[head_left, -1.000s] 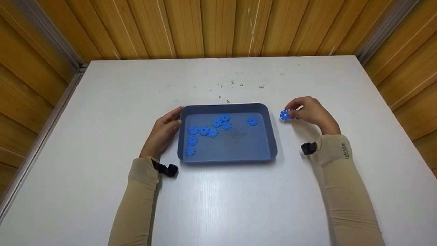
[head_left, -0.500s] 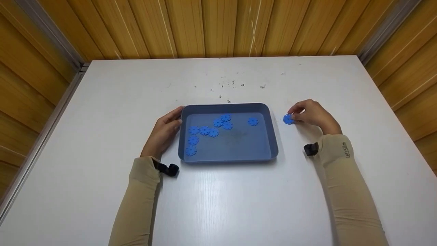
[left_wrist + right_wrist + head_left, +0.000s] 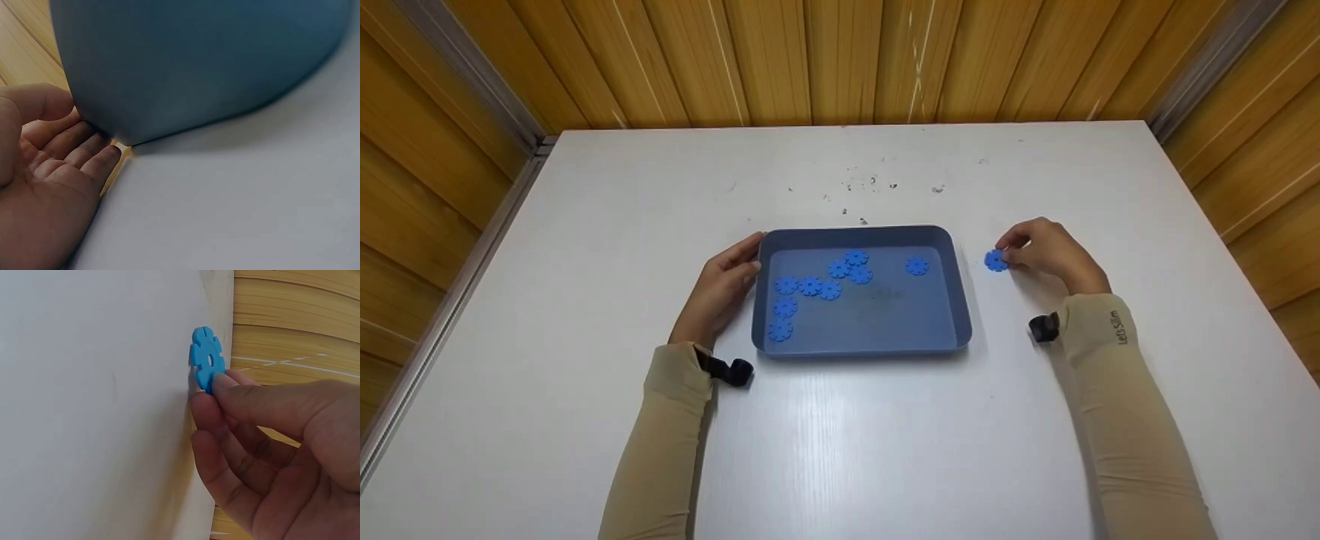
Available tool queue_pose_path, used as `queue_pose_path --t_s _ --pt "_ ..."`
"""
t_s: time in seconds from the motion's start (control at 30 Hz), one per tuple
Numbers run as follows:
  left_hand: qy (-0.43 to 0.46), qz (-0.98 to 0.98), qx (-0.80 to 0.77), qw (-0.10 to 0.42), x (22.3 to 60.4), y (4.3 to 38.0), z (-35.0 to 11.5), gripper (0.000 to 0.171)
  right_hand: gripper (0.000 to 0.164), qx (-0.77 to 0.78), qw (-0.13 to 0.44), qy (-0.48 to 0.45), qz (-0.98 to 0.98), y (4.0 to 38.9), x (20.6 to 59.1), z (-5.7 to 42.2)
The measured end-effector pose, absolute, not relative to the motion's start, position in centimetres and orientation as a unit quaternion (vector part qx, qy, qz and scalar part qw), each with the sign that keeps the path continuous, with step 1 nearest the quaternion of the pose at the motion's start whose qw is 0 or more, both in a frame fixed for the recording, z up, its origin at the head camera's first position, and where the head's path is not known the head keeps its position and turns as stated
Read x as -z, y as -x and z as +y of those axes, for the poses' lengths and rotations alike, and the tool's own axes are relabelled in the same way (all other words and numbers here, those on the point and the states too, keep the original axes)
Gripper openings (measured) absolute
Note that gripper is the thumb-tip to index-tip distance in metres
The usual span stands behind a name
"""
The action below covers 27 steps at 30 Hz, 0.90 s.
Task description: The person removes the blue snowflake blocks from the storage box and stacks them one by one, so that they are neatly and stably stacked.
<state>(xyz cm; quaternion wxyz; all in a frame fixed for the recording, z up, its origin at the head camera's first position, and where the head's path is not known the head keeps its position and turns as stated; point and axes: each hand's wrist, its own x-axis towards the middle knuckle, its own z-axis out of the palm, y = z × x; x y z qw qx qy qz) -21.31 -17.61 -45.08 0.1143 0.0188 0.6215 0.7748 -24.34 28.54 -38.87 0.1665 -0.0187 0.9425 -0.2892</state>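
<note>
A shallow blue-grey tray [image 3: 870, 353] sits on the white table. My left hand [image 3: 718, 289] lies at its left side, thumb and fingertips against the outer wall [image 3: 197, 73]. In the left wrist view the fingers [image 3: 101, 163] are only loosely bent. To the right of the tray, my right hand [image 3: 1050, 251] pinches a blue notched building disc [image 3: 996, 260] between thumb and fingers. Up close, the held disc [image 3: 205, 354] shows rounded teeth and a centre hole, standing on edge close to the table surface. Several similar discs [image 3: 810, 286] lie inside the tray, mostly toward its left.
One lone disc [image 3: 916, 266] lies near the tray's back right corner. Dark marks [image 3: 874, 184] spot the white table [image 3: 855, 442] behind the tray. Wood-patterned panels [image 3: 840, 60] rise past the table's back edge and along both sides.
My right hand has shifted slightly right and toward me with the disc, then stayed nearly still. The left hand and the discs in the tray keep their places.
</note>
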Motion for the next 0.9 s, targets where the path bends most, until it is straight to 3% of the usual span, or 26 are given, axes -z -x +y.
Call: queue_pose_path --t_s 0.9 --pt "-0.007 0.611 -0.783 0.118 45.1 21.4 -17.7 0.059 0.030 0.284 0.154 0.021 0.946 24.4 37.9 27.9"
